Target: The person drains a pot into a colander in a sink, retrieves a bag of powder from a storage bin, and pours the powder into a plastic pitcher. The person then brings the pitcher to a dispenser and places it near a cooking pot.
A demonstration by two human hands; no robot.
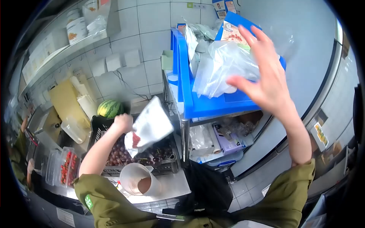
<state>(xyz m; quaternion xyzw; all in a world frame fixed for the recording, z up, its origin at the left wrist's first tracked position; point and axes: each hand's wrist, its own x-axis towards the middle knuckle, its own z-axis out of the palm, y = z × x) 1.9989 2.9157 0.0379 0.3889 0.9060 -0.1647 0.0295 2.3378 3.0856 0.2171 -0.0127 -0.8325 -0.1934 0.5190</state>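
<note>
My left hand (122,124) is closed on a white packet (154,121) with a red mark, tilted and blurred by motion over a black crate (173,164) of dark grapes (118,154). Just below stands a white plastic jug (131,178) with some brown stuff at its bottom. My right hand (266,76) is raised with fingers and thumb spread, holding nothing. It hovers by a crumpled clear plastic bag (218,70) on a blue cart top (209,106); whether it touches the bag I cannot tell. Behind the bag leans a blue and white box (232,32).
A watermelon (110,108) sits behind the crate. At left are a clear box of red berries (68,167), a yellow cutting board (70,100) and a wall shelf (72,47) with tubs. Under the cart top, a lower shelf holds a purple box (227,140). A large smooth door (304,49) rises at right.
</note>
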